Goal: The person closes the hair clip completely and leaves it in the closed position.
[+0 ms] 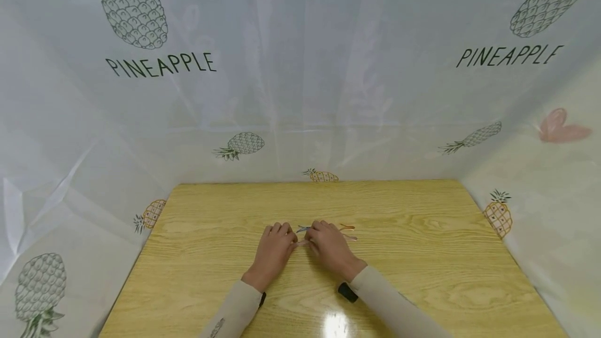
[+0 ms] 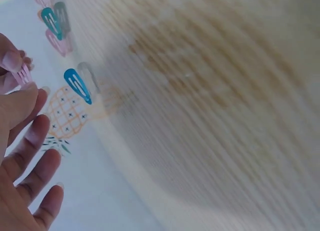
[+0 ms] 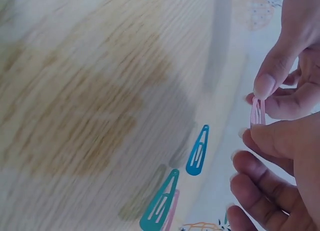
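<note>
Between the two hands is a pink snap hair clip [image 1: 301,243], pinched at one end by the left hand [image 1: 274,246] and at the other by the right hand [image 1: 331,246]. Thumb and finger of each hand hold the pink clip [image 3: 257,113] in the right wrist view, where its slotted frame shows. The remaining fingers of the right hand are spread loosely. A blue hair clip [image 3: 197,151] lies on the table just beyond the hands. Close to it are a teal clip [image 3: 160,203] and another pink clip [image 2: 56,41], partly covered by the teal one.
An orange clip [image 1: 347,227] lies beyond the right hand on the wood-grain table [image 1: 211,213]. White pineapple-print cloth [image 1: 300,93] rises behind the table and along both sides. A black wrist device [image 1: 348,292] sits under the right sleeve.
</note>
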`<state>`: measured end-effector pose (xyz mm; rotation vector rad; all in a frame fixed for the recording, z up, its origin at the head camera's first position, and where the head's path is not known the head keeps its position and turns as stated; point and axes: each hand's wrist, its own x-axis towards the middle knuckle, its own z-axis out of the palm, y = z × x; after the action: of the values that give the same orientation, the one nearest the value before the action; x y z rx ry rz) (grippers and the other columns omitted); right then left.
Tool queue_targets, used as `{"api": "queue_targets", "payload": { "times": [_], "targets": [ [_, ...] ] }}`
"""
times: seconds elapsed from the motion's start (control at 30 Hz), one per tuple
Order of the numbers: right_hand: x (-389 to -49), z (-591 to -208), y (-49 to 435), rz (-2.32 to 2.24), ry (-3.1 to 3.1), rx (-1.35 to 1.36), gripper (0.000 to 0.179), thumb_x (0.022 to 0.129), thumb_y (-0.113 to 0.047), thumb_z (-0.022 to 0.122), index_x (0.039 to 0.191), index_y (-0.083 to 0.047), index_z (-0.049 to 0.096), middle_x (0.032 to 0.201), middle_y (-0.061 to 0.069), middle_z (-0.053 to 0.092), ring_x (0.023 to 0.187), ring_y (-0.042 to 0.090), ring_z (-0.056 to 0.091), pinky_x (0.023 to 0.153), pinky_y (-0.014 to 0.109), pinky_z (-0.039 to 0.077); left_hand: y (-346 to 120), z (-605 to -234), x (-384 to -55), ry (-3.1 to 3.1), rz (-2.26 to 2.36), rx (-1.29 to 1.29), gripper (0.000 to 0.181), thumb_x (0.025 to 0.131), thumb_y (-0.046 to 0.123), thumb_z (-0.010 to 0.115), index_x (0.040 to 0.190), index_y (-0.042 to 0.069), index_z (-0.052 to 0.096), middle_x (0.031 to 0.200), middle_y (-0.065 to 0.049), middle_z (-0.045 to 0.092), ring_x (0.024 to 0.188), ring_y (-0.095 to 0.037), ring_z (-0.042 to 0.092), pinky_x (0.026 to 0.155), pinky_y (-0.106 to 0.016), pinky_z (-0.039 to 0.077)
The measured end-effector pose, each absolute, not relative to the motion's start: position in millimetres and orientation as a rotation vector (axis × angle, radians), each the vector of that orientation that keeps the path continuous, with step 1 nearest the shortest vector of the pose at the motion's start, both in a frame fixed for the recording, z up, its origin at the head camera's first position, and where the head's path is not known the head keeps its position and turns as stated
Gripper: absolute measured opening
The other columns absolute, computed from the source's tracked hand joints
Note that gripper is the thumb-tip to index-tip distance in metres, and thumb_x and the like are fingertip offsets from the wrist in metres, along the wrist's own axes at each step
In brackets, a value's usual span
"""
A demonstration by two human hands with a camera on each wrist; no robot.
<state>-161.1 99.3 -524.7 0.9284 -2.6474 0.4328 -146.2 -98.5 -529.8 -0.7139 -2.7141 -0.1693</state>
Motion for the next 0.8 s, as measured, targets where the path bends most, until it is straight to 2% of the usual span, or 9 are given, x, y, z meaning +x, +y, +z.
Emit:
{"api": "queue_targets", "payload": {
  "times": [0.13,0.23,0.47,0.8],
  "targets": [
    [-158.9,-520.1,99.1,0.500,-2.634,0.975,0.011,0.090,-0.014,0.086,0.086,-0.014,0.076,0.080,-0.003,0.061,0.070,0.011,0.053,0.066,0.027,0.050,-102.7,-528.9,-142.9,-2.691,-0.268,-0.731,0.008,0.097,0.028,0.078,0.093,0.021,0.077,0.101,0.006,0.060,0.093,-0.016,0.053,0.087,-0.036,0.048],
    [-156.2,-515.8,99.3,0.596,-2.664,1.000,0.008,0.094,-0.013,0.082,0.088,-0.012,0.077,0.081,-0.002,0.064,0.071,0.010,0.056,0.067,0.026,0.052,-106.2,-526.3,-139.8,-2.665,-0.349,-0.748,0.005,0.094,0.024,0.080,0.092,0.021,0.077,0.101,0.006,0.061,0.093,-0.015,0.052,0.086,-0.037,0.048],
    [-151.5,-510.7,103.0,0.804,-2.714,1.068,0.005,0.099,-0.008,0.075,0.095,-0.009,0.077,0.090,-0.002,0.069,0.081,0.009,0.064,0.080,0.034,0.057,-113.1,-520.6,-136.7,-2.664,-0.451,-0.796,0.006,0.091,0.019,0.083,0.089,0.022,0.078,0.101,0.008,0.063,0.093,-0.014,0.052,0.087,-0.038,0.046],
    [-149.7,-510.0,110.5,0.958,-2.724,1.172,0.004,0.101,-0.011,0.072,0.098,-0.013,0.073,0.093,-0.006,0.068,0.084,0.003,0.059,0.076,0.025,0.054,-122.5,-514.0,-138.3,-2.723,-0.662,-0.940,0.008,0.093,0.014,0.081,0.090,0.020,0.076,0.098,0.010,0.062,0.094,-0.012,0.053,0.091,-0.042,0.046]
  ]
}}
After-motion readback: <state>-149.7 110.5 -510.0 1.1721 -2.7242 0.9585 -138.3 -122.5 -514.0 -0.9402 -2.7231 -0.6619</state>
